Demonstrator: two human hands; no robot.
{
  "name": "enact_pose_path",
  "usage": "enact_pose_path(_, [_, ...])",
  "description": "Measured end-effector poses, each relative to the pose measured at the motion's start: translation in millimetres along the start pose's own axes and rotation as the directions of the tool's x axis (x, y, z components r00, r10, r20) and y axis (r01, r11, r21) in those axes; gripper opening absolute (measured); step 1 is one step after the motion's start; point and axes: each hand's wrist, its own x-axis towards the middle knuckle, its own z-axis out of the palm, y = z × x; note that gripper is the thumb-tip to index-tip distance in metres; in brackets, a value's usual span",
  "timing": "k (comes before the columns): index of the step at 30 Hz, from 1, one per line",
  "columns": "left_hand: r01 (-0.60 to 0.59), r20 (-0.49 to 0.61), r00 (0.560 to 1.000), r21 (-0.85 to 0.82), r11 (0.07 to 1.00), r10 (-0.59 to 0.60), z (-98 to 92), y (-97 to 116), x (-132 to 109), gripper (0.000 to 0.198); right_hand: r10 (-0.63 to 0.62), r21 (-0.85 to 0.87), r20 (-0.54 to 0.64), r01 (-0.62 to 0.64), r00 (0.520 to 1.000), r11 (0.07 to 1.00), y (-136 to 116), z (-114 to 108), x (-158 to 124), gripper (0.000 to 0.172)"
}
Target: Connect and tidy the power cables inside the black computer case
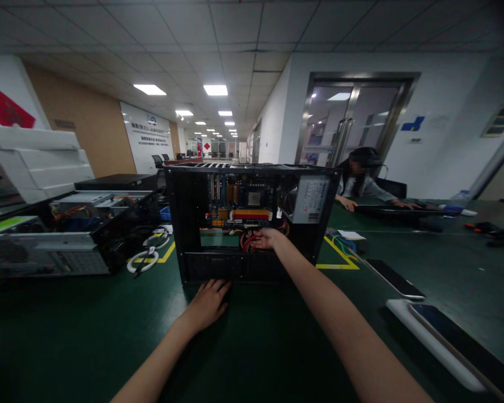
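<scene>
A black computer case (214, 267) stands on the green table in front of me, its open side facing me. Inside it are a motherboard (254, 198) with red and yellow memory slots and, at the upper right, a power supply (314, 198) with a label. My right hand (267, 239) reaches into the lower middle of the case, its fingers closed on a bundle of red, yellow and black power cables (246, 243). Flat on the table, my left hand (208, 302) has its fingers spread, the tips at the case's bottom front edge.
Another opened computer case (75, 254) lies at the left, with coiled white cables (143, 262) beside it. Phones (395, 278) and a white slab-like object (432, 341) lie at the right. Across the table sits a person (363, 184), hands by a flat black object. Yellow tape (338, 267) marks the tabletop.
</scene>
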Motion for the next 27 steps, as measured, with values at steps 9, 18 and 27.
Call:
enact_pose_path(9, [0.01, -0.001, 1.0, -0.01, 1.0, -0.01, 0.2, 0, 0, 0.051, 0.0, 0.042, -0.004, 0.0, 1.0, 0.999, -1, 0, 3, 0.014])
enact_pose_path(18, [0.006, -0.003, 1.0, -0.001, 1.0, -0.006, -2.8, 2, -1, 0.051, -0.053, 0.142, -0.005, 0.053, 0.999, 0.988, -1, 0, 7, 0.012])
enact_pose_path(27, [-0.005, -0.012, 1.0, -0.012, 1.0, 0.005, -0.6, 1, -1, 0.051, -0.062, 0.163, -0.084, 0.075, 0.995, 0.984, -3, -2, 12, 0.009])
